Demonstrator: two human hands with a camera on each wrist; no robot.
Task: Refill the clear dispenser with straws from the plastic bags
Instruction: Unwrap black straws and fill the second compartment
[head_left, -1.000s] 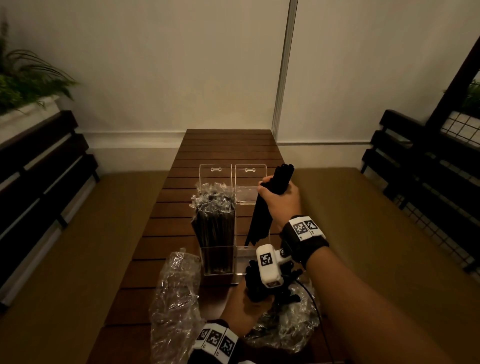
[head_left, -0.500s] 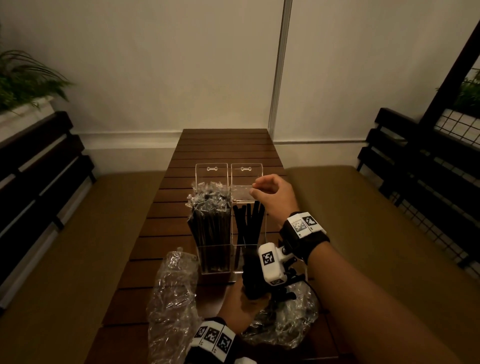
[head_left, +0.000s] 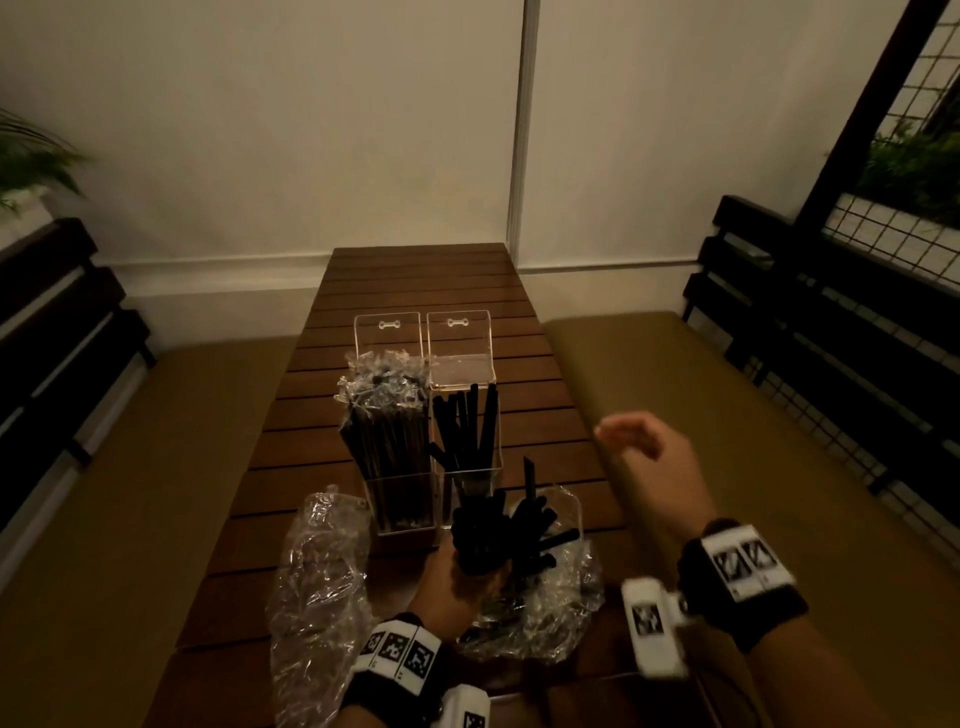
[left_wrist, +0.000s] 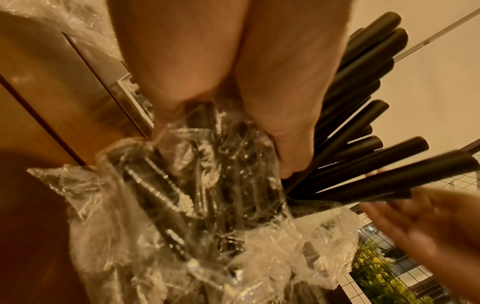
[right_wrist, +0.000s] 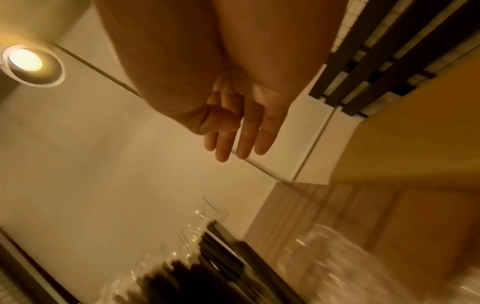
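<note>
Black straws (head_left: 506, 538) fan out of a crinkled plastic bag (head_left: 540, 613) at the near end of the desk (head_left: 415, 275), just in front of the clear dispenser (head_left: 423, 415). Left hand (head_left: 457, 582) grips the bag around the bundle. Straws look light, stiff, smooth, likely to slip or scatter; best taken as a small bunch near mid-length, above the bag mouth. Dispenser's right compartment holds a few loose straws (head_left: 465, 431), leaning; left compartment is packed with wrapped straws (head_left: 384, 436); both lids up. Right hand (head_left: 649, 457) hovers empty beside the dispenser, fingers relaxed, blurred. Second bag (head_left: 317, 587), crumpled, lies to the left on the desk.
</note>
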